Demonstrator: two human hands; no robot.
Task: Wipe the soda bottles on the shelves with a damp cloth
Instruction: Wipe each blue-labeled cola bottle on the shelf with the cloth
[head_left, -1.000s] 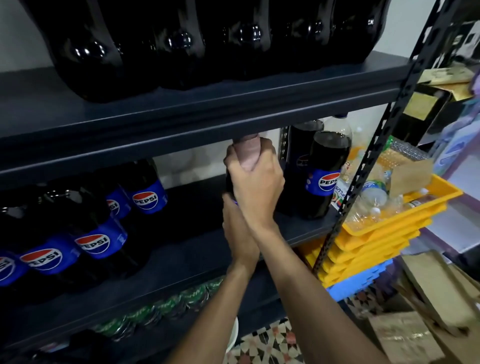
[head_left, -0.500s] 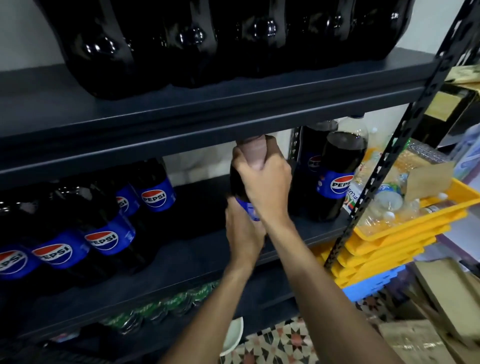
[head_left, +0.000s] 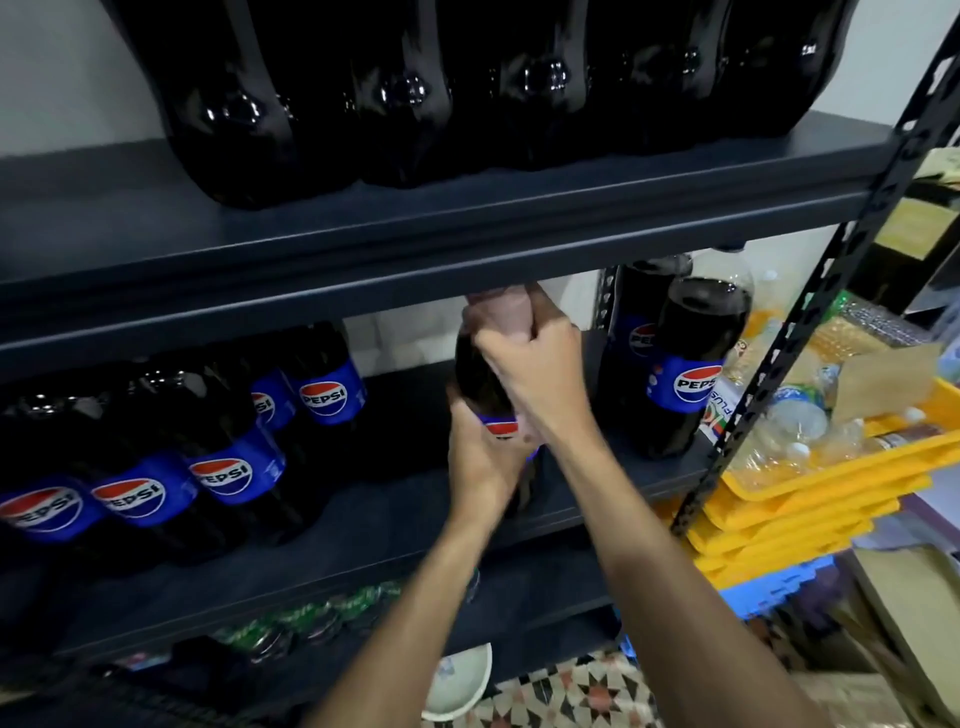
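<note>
Centrally, left hand (head_left: 483, 462) gripping bottle (head_left: 478, 374), right hand (head_left: 540, 379) fingers (head_left: 498, 345) clutching cloth (head_left: 501, 314) round neck, just under shelf edge (head_left: 363, 291)

Eight Pepsi-labelled bottles (head_left: 684, 385), one cloth (head_left: 501, 318), two hands (head_left: 484, 465) (head_left: 541, 385)

Before me the middle shelf (head_left: 395, 514) carries Pepsi bottles (head_left: 228, 467) left and a Pepsi pair (head_left: 685, 384) right; the upper shelf (head_left: 467, 223), dark bottles (head_left: 405, 93).

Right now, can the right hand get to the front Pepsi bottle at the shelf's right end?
Probably yes: the right hand, gripping the cloth on the held bottle, is beside the right-end bottle, with nothing between them.
</note>
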